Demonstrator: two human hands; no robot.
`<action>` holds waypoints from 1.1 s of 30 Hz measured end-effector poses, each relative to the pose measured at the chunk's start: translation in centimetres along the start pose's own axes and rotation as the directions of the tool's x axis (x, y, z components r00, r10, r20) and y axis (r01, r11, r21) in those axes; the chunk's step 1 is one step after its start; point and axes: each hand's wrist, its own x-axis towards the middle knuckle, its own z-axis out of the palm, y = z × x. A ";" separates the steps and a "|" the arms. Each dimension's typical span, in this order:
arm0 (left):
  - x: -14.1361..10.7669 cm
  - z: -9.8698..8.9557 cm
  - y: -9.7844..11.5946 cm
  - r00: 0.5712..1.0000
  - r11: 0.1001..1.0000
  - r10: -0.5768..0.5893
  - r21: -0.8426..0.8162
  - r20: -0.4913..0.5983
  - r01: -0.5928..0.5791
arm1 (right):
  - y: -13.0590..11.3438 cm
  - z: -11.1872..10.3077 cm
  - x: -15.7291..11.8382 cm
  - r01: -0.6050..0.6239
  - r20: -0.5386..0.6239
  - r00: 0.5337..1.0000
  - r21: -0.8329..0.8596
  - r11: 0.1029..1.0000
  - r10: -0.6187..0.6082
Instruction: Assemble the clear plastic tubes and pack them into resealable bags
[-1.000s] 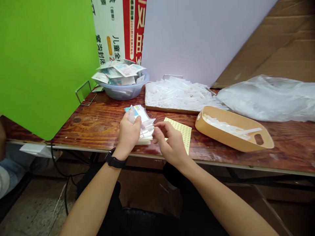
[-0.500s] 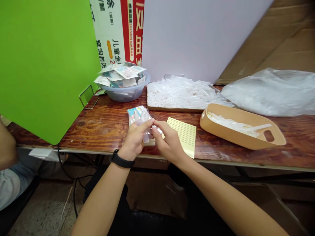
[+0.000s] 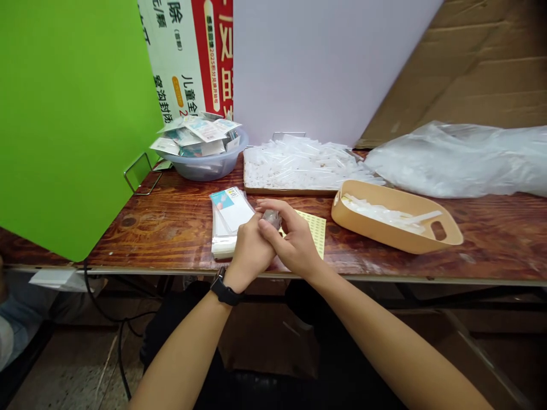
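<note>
Both hands meet over the front part of the wooden table. My left hand (image 3: 253,245), with a black watch at its wrist, is closed round a small clear plastic piece (image 3: 272,217), mostly hidden by the fingers. Against the same piece, my right hand (image 3: 294,236) is closed, its thumb and fingers pressing from the right. A stack of printed cards in clear sleeves (image 3: 233,213) lies just left of the hands. Partly under my right hand is a yellow sheet of small round stickers (image 3: 317,229).
Behind stand a bluish bowl (image 3: 209,167) of packed cards and a tray (image 3: 294,192) heaped with clear plastic pieces. To the right are a tan basket (image 3: 393,236) holding white strips and a large plastic bag (image 3: 461,162). A green board (image 3: 77,114) rises at left.
My left hand has turned and moved right, off the card stack, carrying the clear piece. My right hand's fingers now cover the piece more. The whole view has shifted slightly.
</note>
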 end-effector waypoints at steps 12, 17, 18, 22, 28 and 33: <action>0.9 -0.4 0.6 0.991 0.876 -0.098 -0.464 0.090 0.129 | -0.1 -1.2 -0.8 -0.256 0.053 0.966 0.293 0.921 0.251; 1.5 -0.6 1.2 0.948 0.588 -0.315 -0.793 -0.048 0.155 | -0.8 -0.4 -1.6 -0.400 0.172 0.916 0.360 0.843 0.361; 1.5 -0.6 1.3 0.941 0.543 -0.335 -0.826 -0.049 0.150 | -0.9 -0.1 -1.7 -0.405 0.172 0.914 0.330 0.852 0.368; 1.2 -0.3 1.4 0.937 0.476 -0.349 -0.860 0.005 0.182 | -1.2 0.8 -1.8 -0.344 0.141 0.936 0.160 0.925 0.324; 1.1 -0.1 0.6 0.979 0.613 -0.184 -0.769 0.084 0.181 | 0.0 0.8 -0.6 -0.221 0.174 0.962 0.059 0.973 0.208; 1.3 -0.8 -0.1 0.984 0.763 -0.007 -0.635 0.177 0.120 | 0.8 -0.1 -0.1 -0.274 0.238 0.941 0.113 0.955 0.242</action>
